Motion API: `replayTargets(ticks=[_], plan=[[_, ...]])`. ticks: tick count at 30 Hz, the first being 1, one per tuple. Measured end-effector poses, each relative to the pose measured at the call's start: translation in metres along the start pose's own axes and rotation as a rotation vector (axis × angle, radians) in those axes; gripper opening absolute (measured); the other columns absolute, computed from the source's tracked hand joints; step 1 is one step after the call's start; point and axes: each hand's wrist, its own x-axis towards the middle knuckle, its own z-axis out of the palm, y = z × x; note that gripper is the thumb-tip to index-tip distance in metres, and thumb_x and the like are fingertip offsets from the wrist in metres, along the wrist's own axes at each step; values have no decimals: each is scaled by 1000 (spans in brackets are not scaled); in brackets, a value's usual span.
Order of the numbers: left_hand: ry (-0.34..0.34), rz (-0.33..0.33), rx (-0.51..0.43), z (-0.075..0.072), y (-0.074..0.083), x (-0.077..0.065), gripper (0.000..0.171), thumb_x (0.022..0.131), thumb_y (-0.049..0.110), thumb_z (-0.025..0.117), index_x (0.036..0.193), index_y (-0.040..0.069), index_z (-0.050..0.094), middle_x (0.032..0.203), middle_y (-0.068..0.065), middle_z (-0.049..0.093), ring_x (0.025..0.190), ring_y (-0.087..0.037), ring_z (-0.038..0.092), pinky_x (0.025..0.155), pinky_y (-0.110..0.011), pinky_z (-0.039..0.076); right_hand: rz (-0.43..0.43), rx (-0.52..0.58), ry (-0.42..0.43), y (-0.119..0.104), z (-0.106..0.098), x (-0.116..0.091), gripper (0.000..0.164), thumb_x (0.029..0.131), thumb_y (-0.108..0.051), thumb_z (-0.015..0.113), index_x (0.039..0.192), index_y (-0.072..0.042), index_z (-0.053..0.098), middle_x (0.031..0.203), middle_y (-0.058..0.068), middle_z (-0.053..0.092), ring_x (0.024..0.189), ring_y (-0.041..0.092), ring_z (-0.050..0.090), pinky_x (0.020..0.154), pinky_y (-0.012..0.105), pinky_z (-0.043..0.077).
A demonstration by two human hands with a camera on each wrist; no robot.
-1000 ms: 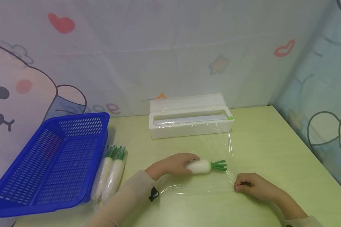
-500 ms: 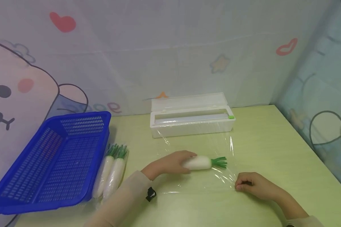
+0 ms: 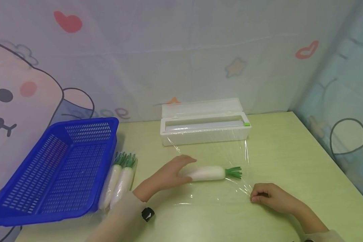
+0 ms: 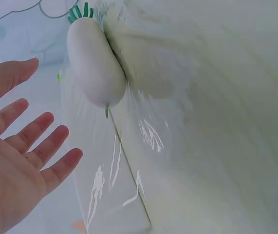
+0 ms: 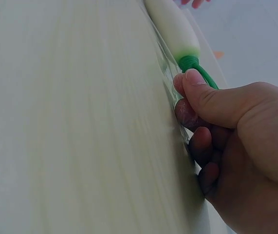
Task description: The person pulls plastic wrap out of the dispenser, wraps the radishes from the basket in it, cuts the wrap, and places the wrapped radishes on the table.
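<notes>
A white radish with green stalks lies crosswise on a sheet of cling film spread over the table. The film runs out of a white dispenser box with its lid raised. My left hand is at the radish's tail end; in the left wrist view its fingers are spread and apart from the radish. Right of the stalks, my right hand pinches the film's near corner between thumb and fingers, as the right wrist view also shows, with creases fanning from the grip.
To the left stands a blue plastic basket with slotted walls. Two film-wrapped radishes lie between it and my left forearm. A patterned cloth hangs behind the table.
My left hand has let go of the radish and drawn back to the left, its fingers opening. My right hand has kept its pinch on the film corner, nearly still.
</notes>
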Motion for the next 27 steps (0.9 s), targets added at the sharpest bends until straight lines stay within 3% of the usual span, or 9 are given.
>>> replayTargets(ticks=[5, 12, 17, 22, 27], plan=[[57, 11, 22, -5, -6, -24, 47, 87, 17, 68, 131, 5, 55, 133, -13, 54, 127, -30, 46, 105, -47, 37, 3, -5, -4, 0, 0, 1, 13, 91, -3, 62, 87, -16, 64, 78, -2, 61, 75, -3, 50, 63, 21, 45], [-20, -28, 14, 2, -17, -48, 38, 85, 18, 72, 118, 2, 64, 116, -9, 61, 112, -26, 55, 97, -42, 44, 4, -6, -5, -2, -1, 1, 13, 91, -3, 62, 86, -15, 64, 78, -3, 60, 75, -3, 50, 63, 21, 45], [-61, -40, 26, 8, -20, -57, 29, 80, 17, 76, 103, 2, 68, 96, -4, 63, 91, -19, 57, 84, -31, 47, 15, 6, -10, -3, 0, 1, 12, 91, -3, 61, 87, -14, 64, 79, -2, 61, 75, -2, 51, 63, 22, 45], [-114, -90, -14, 10, -22, -63, 23, 74, 16, 81, 90, 6, 68, 82, 3, 58, 77, -10, 50, 73, -24, 44, 25, 9, -13, -1, 0, 1, 12, 92, -3, 61, 87, -14, 64, 80, -2, 61, 75, 0, 51, 63, 22, 46], [-175, -39, -16, 11, -24, -63, 20, 69, 9, 82, 85, 9, 70, 77, 4, 53, 74, -6, 46, 70, -20, 42, 36, 13, -16, 0, 0, 1, 12, 92, -4, 60, 88, -14, 64, 80, 0, 62, 75, 0, 51, 63, 23, 46]])
